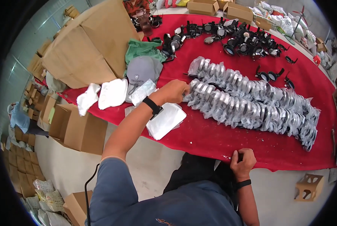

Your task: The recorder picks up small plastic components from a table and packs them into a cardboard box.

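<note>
Discs (234, 108) in crinkled plastic (205, 102) — left fingers (185, 88) alongside, grip unclear; right fingers (247, 151) loosely bent, red cloth (198, 145) beneath.

From my end I count two hands, one left hand (176, 90) and one right hand (244, 162), and two black wristbands (244, 184). There are two rows of plastic-wrapped pieces (247, 114), the pieces packed too tightly for me to number. I see three black pieces (274, 74) just beside the rows; the dark pile (247, 43) is too tangled to count. I also make out one cap (144, 69), one green cloth (144, 51), two white bundles (112, 93) and one co-worker (20, 117).
</note>
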`<action>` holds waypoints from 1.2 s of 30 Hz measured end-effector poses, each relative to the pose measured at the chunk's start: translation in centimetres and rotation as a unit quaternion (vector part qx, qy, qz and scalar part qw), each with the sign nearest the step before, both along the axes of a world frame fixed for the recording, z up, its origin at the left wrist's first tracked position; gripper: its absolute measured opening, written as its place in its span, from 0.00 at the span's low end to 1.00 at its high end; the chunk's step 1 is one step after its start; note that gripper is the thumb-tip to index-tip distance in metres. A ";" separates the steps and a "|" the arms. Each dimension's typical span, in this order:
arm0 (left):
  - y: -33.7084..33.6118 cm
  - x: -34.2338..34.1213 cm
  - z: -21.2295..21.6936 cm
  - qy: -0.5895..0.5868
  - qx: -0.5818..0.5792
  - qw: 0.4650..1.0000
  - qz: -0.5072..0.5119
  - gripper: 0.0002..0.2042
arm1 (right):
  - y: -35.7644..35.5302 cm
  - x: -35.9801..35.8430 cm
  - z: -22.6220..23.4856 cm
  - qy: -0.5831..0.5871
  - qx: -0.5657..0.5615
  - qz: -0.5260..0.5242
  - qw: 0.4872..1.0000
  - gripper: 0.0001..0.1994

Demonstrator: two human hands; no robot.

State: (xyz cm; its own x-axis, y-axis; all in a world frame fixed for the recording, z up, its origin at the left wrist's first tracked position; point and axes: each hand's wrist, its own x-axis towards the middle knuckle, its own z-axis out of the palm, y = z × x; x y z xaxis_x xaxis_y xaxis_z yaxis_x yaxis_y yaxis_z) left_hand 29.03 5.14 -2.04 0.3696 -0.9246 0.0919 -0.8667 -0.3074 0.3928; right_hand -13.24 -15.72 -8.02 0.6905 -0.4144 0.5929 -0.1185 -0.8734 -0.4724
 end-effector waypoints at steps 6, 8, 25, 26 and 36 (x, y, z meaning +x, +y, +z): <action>1.2 0.2 0.4 0.052 0.001 0.999 -0.015 0.10 | 0.3 0.5 -0.3 0.015 -0.027 -0.015 0.999 0.09; 0.7 -0.5 1.9 0.109 0.028 0.994 0.000 0.14 | 0.2 0.3 -0.2 0.026 -0.025 -0.038 0.999 0.09; -2.1 -1.0 -1.1 0.273 -0.012 0.942 0.197 0.19 | -1.8 -0.7 2.2 0.074 0.180 0.033 0.980 0.10; -2.2 -0.6 -1.4 0.276 0.033 0.935 0.219 0.21 | -2.4 -0.8 2.2 0.079 0.187 0.043 0.978 0.10; -0.7 1.6 -0.8 0.344 0.090 0.907 0.224 0.23 | -3.6 0.5 5.2 0.150 0.332 0.041 0.930 0.10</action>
State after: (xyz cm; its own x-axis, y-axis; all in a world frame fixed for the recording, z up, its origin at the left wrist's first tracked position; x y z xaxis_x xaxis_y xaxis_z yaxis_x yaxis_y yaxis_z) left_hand 30.60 4.47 -2.85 0.6239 -0.6452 -0.4410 -0.2080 -0.6810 0.7021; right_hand -12.77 -19.35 -2.85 0.8294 -0.5586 0.0008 -0.2772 -0.4128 -0.8676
